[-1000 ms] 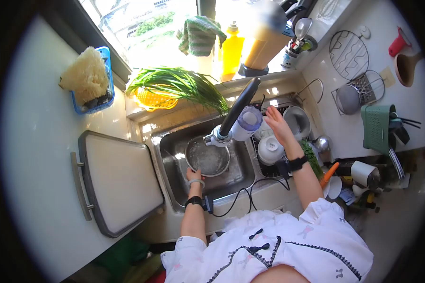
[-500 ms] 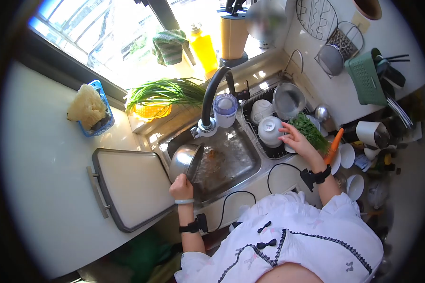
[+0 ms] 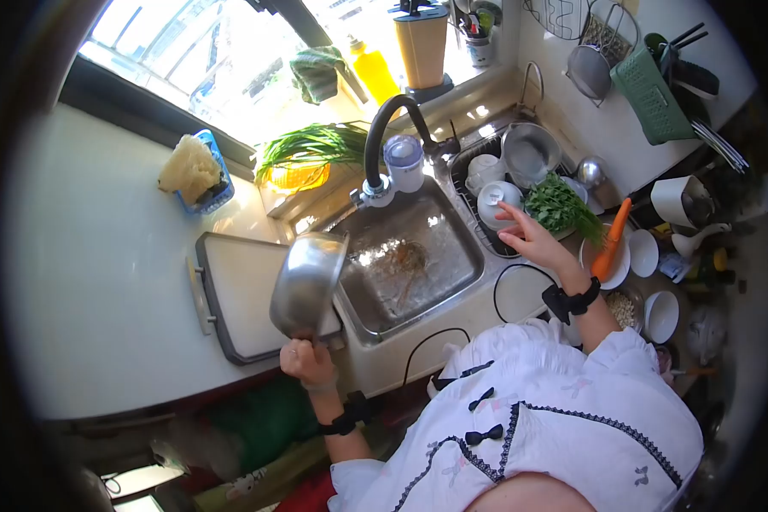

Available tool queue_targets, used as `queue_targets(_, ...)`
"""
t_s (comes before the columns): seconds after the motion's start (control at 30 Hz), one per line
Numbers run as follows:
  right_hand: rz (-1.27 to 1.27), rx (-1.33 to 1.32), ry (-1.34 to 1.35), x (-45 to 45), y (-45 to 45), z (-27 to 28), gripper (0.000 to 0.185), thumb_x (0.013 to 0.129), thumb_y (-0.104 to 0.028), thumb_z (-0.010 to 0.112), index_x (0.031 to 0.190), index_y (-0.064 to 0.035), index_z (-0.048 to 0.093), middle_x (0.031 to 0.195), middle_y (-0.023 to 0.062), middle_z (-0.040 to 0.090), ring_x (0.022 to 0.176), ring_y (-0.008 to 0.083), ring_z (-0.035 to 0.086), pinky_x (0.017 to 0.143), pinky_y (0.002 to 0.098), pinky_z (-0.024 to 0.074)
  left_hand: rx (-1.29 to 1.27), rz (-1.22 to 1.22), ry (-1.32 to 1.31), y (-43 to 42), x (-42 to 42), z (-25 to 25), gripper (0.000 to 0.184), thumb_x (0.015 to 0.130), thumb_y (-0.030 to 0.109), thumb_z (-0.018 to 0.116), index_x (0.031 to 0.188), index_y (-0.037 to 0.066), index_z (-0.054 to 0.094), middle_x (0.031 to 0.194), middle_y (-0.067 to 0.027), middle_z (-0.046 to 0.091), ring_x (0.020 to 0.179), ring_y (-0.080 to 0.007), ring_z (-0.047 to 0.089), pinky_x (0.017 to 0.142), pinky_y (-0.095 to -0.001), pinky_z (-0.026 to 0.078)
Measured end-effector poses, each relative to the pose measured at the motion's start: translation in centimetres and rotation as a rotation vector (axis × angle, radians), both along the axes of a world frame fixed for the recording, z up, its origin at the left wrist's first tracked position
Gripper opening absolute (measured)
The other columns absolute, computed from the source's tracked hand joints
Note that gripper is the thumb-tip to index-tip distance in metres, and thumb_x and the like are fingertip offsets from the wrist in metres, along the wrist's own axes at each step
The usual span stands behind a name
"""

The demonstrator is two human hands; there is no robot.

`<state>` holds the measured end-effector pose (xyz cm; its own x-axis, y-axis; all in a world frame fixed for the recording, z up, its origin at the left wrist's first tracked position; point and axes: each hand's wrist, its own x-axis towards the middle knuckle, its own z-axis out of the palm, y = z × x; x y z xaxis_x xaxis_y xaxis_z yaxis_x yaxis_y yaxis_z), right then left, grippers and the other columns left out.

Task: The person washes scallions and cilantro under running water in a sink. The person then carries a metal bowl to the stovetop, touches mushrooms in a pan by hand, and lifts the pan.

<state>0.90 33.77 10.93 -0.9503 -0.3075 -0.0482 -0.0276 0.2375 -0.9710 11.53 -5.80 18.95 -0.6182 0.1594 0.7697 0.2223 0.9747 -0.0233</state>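
My left hand (image 3: 309, 363) is closed on the near edge of a shiny metal bowl (image 3: 309, 277). The bowl is tilted on its side above the cutting board's right edge, beside the sink (image 3: 375, 320). Brownish scraps (image 3: 405, 260) lie around the drain in the sink. On the right, my right hand (image 3: 529, 237) is open, fingers spread, with its fingertips at an upside-down white bowl (image 3: 497, 205) in the black dish rack (image 3: 478, 230). Whether they touch it, I cannot tell. Leafy greens (image 3: 559, 205) lie just beyond this hand.
A black faucet (image 3: 374, 145) arches over the sink. The cutting board (image 3: 247, 286) lies to the left, with a blue basket (image 3: 219, 192) behind it. Green stalks (image 3: 316, 147) rest on a yellow basket near the window. A carrot (image 3: 613, 243) and white bowls (image 3: 661, 316) sit at right.
The metal bowl has come out of the sink, up and toward me to the left, with my left hand. Water in the sink has gone down. My right hand stays by the white bowl.
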Motion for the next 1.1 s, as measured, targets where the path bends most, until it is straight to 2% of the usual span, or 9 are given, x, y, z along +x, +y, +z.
queue_targets(0.03,0.002,-0.021,-0.022,0.3,0.2,-0.2,0.054,0.079,-0.01,0.053,0.127,-0.0079,0.027,0.112,0.0111,0.046,0.084,0.0151,0.054,0.073,0.0259,0.0433,-0.002,0.016,-0.002,-0.1,0.3,-0.9,0.019,0.063,-0.002,0.05,0.057,0.004,0.033,0.05,-0.0117,0.035,0.043,-0.0295,0.035,0.04,-0.0362,0.028)
queue_targets(0.13,0.031,-0.07,-0.064,1.5,0.4,-0.9,0.054,0.079,-0.01,0.053,0.127,-0.0082,0.027,0.111,0.0106,0.046,0.084,0.0139,0.053,0.073,0.0253,0.0428,0.723,0.279,0.042,0.0,0.6,-3.7,0.015,0.066,-0.005,0.049,0.06,0.002,0.037,0.053,-0.0043,0.039,0.047,-0.0122,0.033,0.044,-0.0281,0.031)
queue_targets(0.3,0.112,-0.105,-0.139,2.5,0.5,-2.8,0.051,0.081,-0.011,0.051,0.126,-0.0078,0.029,0.109,0.0104,0.048,0.085,0.0137,0.052,0.074,0.0248,0.0419,1.277,0.196,0.155,0.3,1.0,-8.2,0.01,0.064,-0.007,0.048,0.067,0.002,0.043,0.061,0.0021,0.045,0.051,-0.0088,0.04,0.045,-0.0221,0.034)
queue_targets(0.37,0.162,-0.157,-0.174,2.9,-0.6,-3.3,0.049,0.081,-0.012,0.051,0.125,-0.0073,0.03,0.108,0.0105,0.048,0.085,0.014,0.053,0.075,0.0249,0.0418,1.758,0.248,-0.039,1.2,2.0,-9.0,0.016,0.061,-0.008,0.048,0.071,0.004,0.046,0.063,0.0014,0.047,0.054,-0.0077,0.044,0.046,-0.0204,0.036)
queue_targets(0.5,0.31,-0.232,-0.273,3.7,-3.9,-3.9,0.044,0.084,-0.016,0.048,0.124,-0.0062,0.031,0.104,0.0106,0.051,0.086,0.0145,0.054,0.072,0.025,0.0428,2.127,0.231,-0.17,3.5,3.5,-10.2,0.024,0.06,-0.009,0.047,0.077,0.008,0.046,0.064,-0.0006,0.049,0.047,-0.0087,0.047,0.037,-0.0195,0.038)
queue_targets(0.63,0.383,-0.259,-0.399,4.5,-6.3,-2.5,0.04,0.085,-0.024,0.046,0.119,-0.0058,0.036,0.098,0.0097,0.054,0.084,0.0143,0.055,0.068,0.0249,0.0441,2.137,0.136,-0.378,5.2,5.4,-8.6,0.021,0.063,-0.007,0.05,0.077,0.007,0.046,0.062,-0.0017,0.051,0.04,-0.0078,0.045,0.029,-0.0173,0.032)
queue_targets(0.73,0.425,-0.455,-0.661,5.1,-7.3,-2.4,0.029,0.084,-0.03,0.048,0.099,-0.0056,0.045,0.085,0.0068,0.058,0.075,0.0141,0.059,0.061,0.0242,0.0461,2.071,0.126,-0.375,6.7,6.3,-6.8,0.018,0.066,-0.005,0.052,0.078,0.007,0.047,0.061,-0.0015,0.051,0.038,-0.007,0.044,0.028,-0.0165,0.03)
queue_targets(1.03,0.401,-0.389,-0.713,8.2,-7.8,-5.3,0.027,0.084,-0.029,0.049,0.095,-0.0051,0.045,0.083,0.0049,0.057,0.073,0.0127,0.059,0.059,0.0244,0.0461,1.999,0.081,-0.531,6.8,8.0,-5.4,0.012,0.075,0.003,0.053,0.084,0.005,0.047,0.07,-0.0034,0.054,0.049,-0.0077,0.048,0.034,-0.0183,0.03)
queue_targets(1.1,0.531,-0.25,-0.542,8.8,-7.7,-5.7,0.027,0.085,-0.029,0.047,0.094,-0.0037,0.046,0.084,0.0047,0.057,0.074,0.0126,0.057,0.062,0.0256,0.0455,2.011,0.108,-0.517,7.3,7.9,-4.1,0.009,0.076,0.004,0.052,0.083,0.005,0.046,0.068,-0.0035,0.054,0.049,-0.0083,0.049,0.035,-0.0185,0.031)
